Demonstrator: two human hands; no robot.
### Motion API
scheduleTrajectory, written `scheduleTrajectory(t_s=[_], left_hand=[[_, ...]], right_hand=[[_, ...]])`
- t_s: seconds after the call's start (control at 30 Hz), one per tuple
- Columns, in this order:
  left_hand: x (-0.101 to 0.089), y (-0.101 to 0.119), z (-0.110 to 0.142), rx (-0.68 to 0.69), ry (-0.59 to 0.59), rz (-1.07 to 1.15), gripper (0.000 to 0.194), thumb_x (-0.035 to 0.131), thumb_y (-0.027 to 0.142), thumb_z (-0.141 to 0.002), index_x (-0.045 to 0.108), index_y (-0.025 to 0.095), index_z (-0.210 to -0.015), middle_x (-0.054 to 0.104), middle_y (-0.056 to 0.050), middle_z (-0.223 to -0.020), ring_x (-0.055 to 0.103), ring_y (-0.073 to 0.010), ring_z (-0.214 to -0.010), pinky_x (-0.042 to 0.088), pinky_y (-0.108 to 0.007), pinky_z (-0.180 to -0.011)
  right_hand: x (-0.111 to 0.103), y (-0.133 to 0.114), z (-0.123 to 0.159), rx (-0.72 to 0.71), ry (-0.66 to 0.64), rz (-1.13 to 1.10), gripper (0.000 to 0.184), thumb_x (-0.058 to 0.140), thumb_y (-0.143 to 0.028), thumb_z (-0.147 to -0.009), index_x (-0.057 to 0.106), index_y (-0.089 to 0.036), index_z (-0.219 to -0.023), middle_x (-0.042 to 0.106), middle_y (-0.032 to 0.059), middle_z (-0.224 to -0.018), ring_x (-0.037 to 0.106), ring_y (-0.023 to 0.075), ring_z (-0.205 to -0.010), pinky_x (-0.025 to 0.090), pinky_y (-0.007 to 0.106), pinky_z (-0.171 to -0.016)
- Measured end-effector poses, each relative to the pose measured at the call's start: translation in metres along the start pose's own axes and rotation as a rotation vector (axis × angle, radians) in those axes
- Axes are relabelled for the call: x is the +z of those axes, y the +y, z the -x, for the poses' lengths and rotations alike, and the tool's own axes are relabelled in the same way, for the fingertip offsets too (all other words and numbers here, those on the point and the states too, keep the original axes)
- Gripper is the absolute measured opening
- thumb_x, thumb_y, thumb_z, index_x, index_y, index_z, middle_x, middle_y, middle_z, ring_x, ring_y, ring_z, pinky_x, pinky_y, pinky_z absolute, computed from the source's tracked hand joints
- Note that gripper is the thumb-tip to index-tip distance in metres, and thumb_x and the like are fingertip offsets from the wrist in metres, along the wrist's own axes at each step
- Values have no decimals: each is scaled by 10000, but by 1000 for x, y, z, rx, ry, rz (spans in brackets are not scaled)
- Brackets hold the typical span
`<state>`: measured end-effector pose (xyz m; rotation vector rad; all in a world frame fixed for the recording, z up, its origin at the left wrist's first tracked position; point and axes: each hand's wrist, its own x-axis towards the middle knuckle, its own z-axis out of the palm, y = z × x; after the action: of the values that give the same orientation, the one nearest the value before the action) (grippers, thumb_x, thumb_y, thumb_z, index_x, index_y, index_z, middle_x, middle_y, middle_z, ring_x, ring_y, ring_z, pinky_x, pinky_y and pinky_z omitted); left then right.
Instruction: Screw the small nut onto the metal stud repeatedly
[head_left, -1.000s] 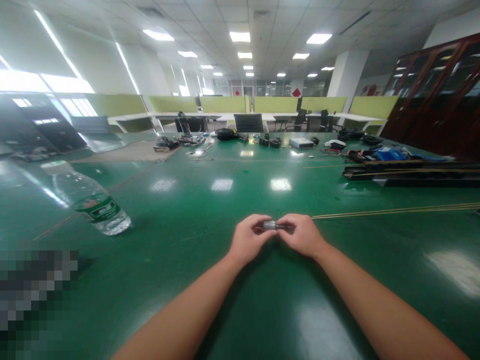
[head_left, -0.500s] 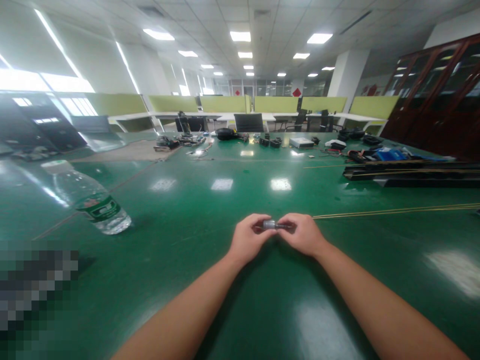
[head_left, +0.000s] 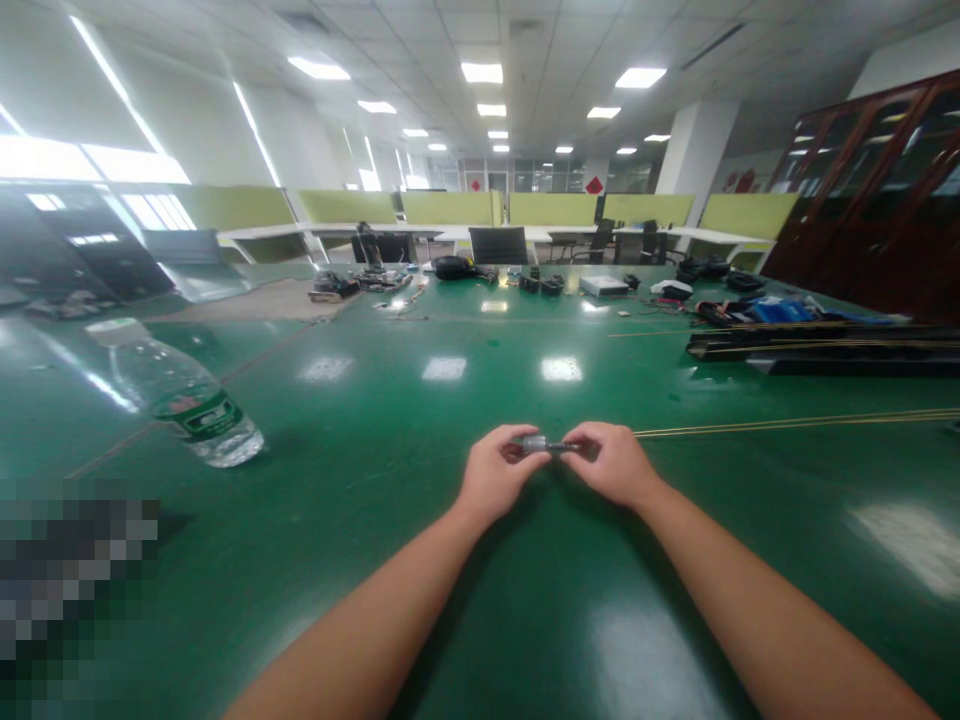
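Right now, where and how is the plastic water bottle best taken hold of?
Probably best around the green label on the plastic water bottle, coming from its right side, which faces the left hand. The body looks round and wide there, while it narrows towards the white cap. That hand holds a small metal cylinder.

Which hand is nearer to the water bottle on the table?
Left. The left hand is just right of the bottle, a gap between; the right hand is farther right.
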<state>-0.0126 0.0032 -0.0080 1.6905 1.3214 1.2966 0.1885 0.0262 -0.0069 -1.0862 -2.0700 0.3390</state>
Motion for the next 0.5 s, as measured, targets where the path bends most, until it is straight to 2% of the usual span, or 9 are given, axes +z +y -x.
scheduleTrajectory(t_s=[0.3,0.5], left_hand=[[-1,1,-1,-4,25,-27,335,802,294,-695,730,189,-1005,739,-56,-935,647,-165,-720,537,-294,-699],[-2,-1,-2,-13,23,8,352,801,287,-698,723,181,-1024,742,-69,-954,679,-181,-768,559,-304,-733]], right_hand=[[-2,2,-1,20,5,13,78,701,-201,-754,733,-201,-825,713,18,-733,626,169,-647,463,272,-633],[-3,2,-1,45,10,9,78,694,-219,-758,735,-199,-821,718,24,-723,634,174,-632,472,278,-622]])
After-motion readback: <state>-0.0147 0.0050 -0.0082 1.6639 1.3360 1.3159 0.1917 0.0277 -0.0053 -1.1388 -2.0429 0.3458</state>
